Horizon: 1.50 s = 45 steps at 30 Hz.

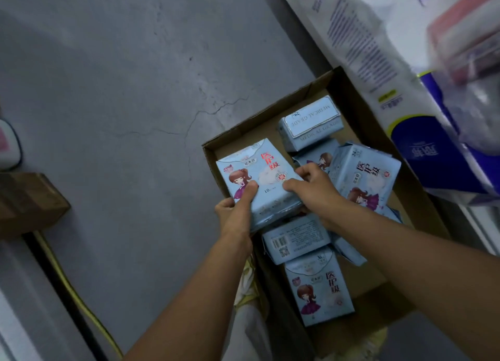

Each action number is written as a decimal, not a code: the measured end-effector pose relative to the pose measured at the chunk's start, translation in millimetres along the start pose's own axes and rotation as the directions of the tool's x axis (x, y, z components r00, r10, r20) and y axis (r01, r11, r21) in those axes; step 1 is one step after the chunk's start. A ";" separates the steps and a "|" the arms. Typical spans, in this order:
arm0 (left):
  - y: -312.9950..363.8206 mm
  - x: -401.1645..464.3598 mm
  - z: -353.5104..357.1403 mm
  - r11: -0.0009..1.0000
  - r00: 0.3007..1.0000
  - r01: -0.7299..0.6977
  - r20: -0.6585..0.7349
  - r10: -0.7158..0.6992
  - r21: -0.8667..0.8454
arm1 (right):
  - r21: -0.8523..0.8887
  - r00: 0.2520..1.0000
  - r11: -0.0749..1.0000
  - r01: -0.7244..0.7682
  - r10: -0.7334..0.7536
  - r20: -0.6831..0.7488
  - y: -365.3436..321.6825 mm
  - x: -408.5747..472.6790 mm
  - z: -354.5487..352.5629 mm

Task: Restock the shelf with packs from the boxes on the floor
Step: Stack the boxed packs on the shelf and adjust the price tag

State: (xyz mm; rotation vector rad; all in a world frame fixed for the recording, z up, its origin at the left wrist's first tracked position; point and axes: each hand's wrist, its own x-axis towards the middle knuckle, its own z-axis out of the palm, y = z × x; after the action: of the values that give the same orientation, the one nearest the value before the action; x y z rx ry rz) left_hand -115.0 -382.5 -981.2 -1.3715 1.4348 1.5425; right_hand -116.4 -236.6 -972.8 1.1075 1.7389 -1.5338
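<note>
A grey concrete floor (pixel 108 90), cracked near the frame's centre, fills the left. An open cardboard box (pixel 349 95) sits right of centre holding loose pale-blue packs. Both hands grip one pale-blue pack (pixel 259 176) over the box's left edge: left hand (pixel 238 211) with thumb on its face, right hand (pixel 311 187) pinching its right side. Blurred wrapped goods (pixel 405 63) crowd the upper right.

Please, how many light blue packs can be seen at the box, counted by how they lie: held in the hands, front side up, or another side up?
Held by left hand and right hand: 1, the held pack
Front up in the cardboard box: 3
Other side up: 2
Total: 6 clearly seen; more lie partly hidden underneath.
</note>
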 end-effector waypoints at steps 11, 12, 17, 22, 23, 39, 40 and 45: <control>-3.7 -18.5 -6.5 0.993 0.994 0.014 0.112 0.000 -0.120 | -0.366 0.908 0.869 0.332 -0.400 -0.126 9.2 -13.9 -72.0; -5.9 -20.8 -7.1 0.992 0.993 0.014 0.115 0.000 -0.126 | -0.365 0.906 0.871 0.327 -0.399 -0.141 13.4 -15.5 -79.4; -24.4 -29.6 -10.4 0.991 0.993 0.006 0.117 0.010 -0.136 | -0.338 0.906 0.889 0.310 -0.384 -0.179 36.4 -27.8 -103.6; -45.7 -37.1 -18.8 0.989 0.992 -0.006 0.122 0.025 -0.150 | -0.356 0.893 0.891 0.282 -0.380 -0.242 58.4 -38.8 -119.3; -49.8 -39.0 -21.4 0.988 0.992 -0.013 0.125 0.033 -0.152 | -0.359 0.892 0.890 0.281 -0.380 -0.243 63.7 -41.8 -121.3; -151.1 -47.2 -76.1 0.957 0.985 -0.119 0.091 0.148 -0.266 | -0.452 0.995 0.889 0.077 -0.040 0.090 213.8 -98.8 -90.5; -156.1 -43.3 -77.4 0.955 0.981 -0.137 0.097 0.167 -0.261 | -0.467 0.996 0.884 0.021 0.024 0.091 221.7 -95.1 -87.9; -177.2 -23.9 -84.8 0.942 0.962 -0.220 0.105 0.252 -0.254 | -0.338 0.982 0.925 -0.174 0.189 0.011 255.8 -70.5 -71.0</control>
State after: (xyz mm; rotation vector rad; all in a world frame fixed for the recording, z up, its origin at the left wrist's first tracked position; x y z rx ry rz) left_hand 78.1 -419.6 -1003.3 -1.2315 1.4043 1.9811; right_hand 146.4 -181.7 -1030.9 1.0188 1.7339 -1.0907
